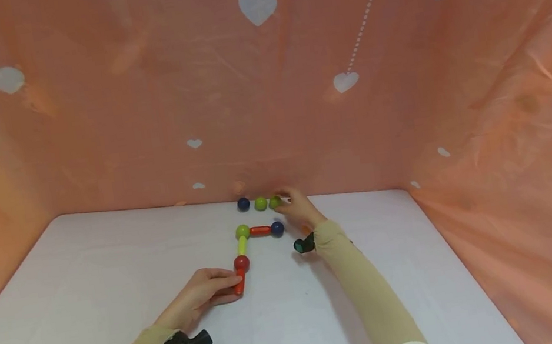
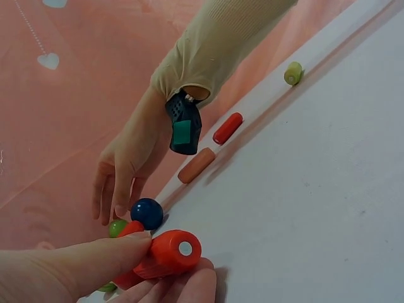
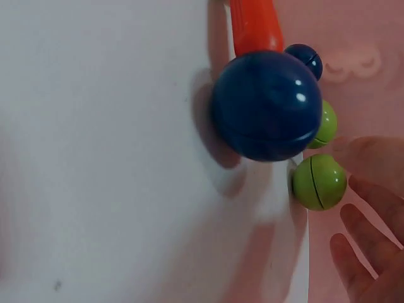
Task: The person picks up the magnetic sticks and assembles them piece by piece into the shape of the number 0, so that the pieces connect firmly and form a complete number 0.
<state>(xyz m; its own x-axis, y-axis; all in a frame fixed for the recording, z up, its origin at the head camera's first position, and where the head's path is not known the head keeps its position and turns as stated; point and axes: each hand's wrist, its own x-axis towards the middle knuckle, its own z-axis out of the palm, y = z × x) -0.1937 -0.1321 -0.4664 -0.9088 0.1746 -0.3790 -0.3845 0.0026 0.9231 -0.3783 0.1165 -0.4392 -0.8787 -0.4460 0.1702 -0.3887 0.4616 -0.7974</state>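
Observation:
My left hand (image 1: pixel 205 292) pinches a red rod (image 1: pixel 239 282) between thumb and fingers. That rod ends a chain on the white table: a red ball (image 1: pixel 241 263), a yellow-green rod (image 1: pixel 242 246), a green ball (image 1: pixel 243 231), then a second red rod (image 1: pixel 260 231) turning right to a blue ball (image 1: pixel 277 229). The held rod shows a pale round end in the left wrist view. At the far edge, my right hand (image 1: pixel 301 207) reaches with spread fingers round another green ball (image 3: pixel 319 183), fingertips right beside it. A further green ball (image 1: pixel 260 203) and blue ball (image 1: pixel 243 203) stand left of it.
Behind the right forearm lie an orange rod (image 2: pixel 196 166), a red rod (image 2: pixel 228 128) and a yellow-green rod (image 2: pixel 293 73). An orange curtain (image 1: pixel 141 127) with white hearts hangs behind the table (image 1: pixel 132 247). Each wrist carries a black camera.

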